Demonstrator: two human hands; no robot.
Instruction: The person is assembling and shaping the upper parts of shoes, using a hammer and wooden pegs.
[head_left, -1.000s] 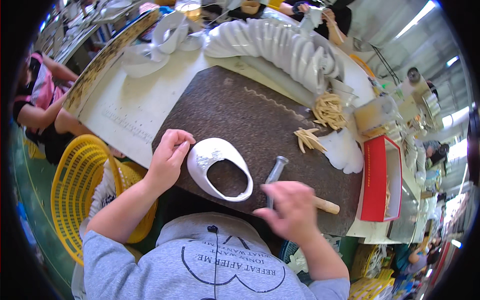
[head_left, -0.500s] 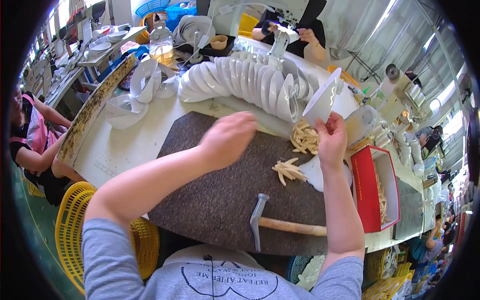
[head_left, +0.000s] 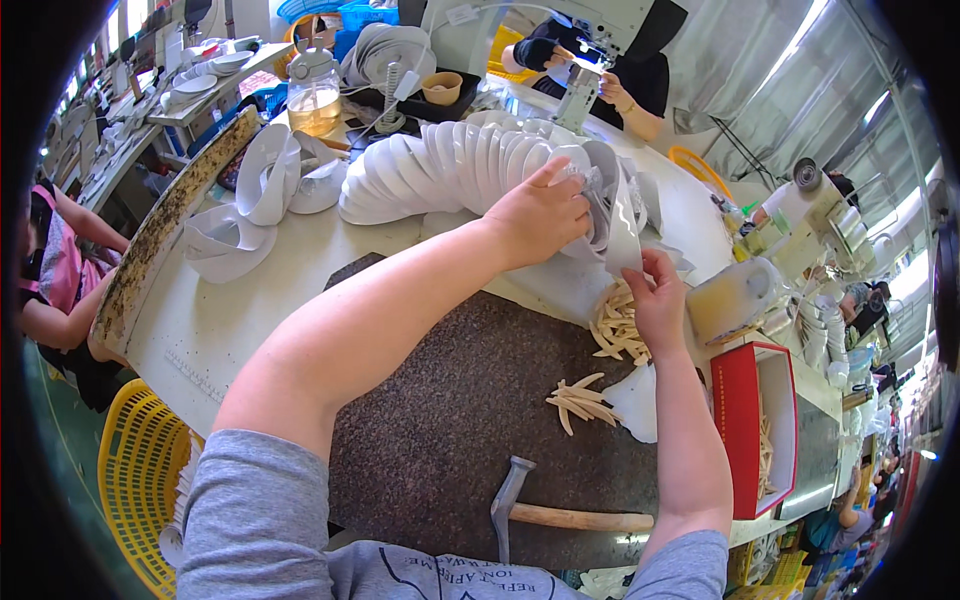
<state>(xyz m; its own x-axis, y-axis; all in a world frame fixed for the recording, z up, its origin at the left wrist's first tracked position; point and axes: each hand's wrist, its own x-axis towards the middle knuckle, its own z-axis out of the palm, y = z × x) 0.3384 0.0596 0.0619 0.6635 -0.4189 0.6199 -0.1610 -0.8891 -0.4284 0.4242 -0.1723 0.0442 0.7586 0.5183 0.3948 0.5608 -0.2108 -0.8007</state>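
Glossy white curved sheet pieces, nested in a long row (head_left: 430, 170), arch across the worktable. My left hand (head_left: 545, 215) is at the row's right end, thumb raised apart from its bent fingers; it appears to touch the end pieces, though the contact is partly hidden. My right hand (head_left: 660, 305) pinches the lower edge of a similar white curved piece (head_left: 624, 235), held upright against the row's end. Close below that hand lie a pile of thin beige strips (head_left: 618, 322) and a smaller bunch (head_left: 580, 402).
A dark stone slab (head_left: 450, 400) carries a wooden-handled hammer (head_left: 580, 517). To the right stands a red box (head_left: 737, 425) with beige strips inside. Loose white pieces (head_left: 265, 180) sit at the left, near a glass jug (head_left: 314, 95). A co-worker's hands (head_left: 610, 90) work at a machine opposite.
My left hand has moved up and right from above the slab to the row's end. My right hand has brought its white piece left and down against the row.
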